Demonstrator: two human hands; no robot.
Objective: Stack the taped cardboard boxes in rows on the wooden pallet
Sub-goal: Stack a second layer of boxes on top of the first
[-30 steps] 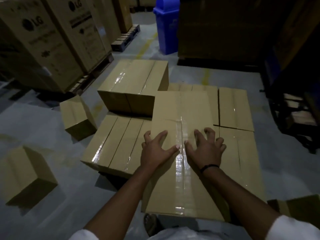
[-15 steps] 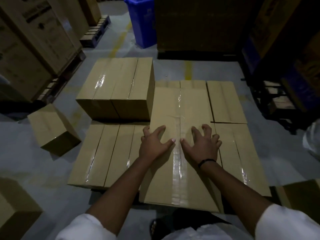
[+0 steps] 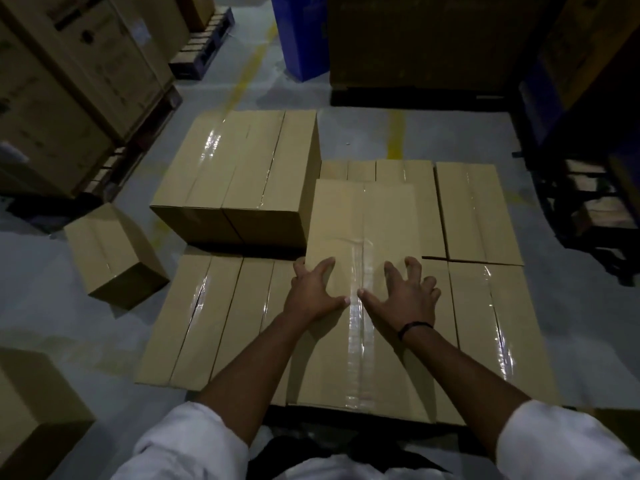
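Taped cardboard box [image 3: 377, 220] lies flat on the bottom layer [image 3: 214, 323] of cartons, its long side running away from the person, just right of the raised row [image 3: 242, 168] at the back left. From the head view both hands are down on its lid. Left hand [image 3: 313, 294] and right hand [image 3: 403, 294] press with splayed, unclenched fingers either side of the glossy tape strip, grasping nothing. Here's the trouble I see coming: that tape looks slick, so a hard shove may send the palms skidding or slew the box off line, leaving a wedge-shaped gap beside the raised row. Its near end sits right at the layer's front edge, so any pull back could leave it overhanging. It looks plain tan and crisp-cornered, with a faint crease across the lid. Pallet itself is hidden under the cartons, and a loose box [image 3: 114, 254] waits on the floor to the left
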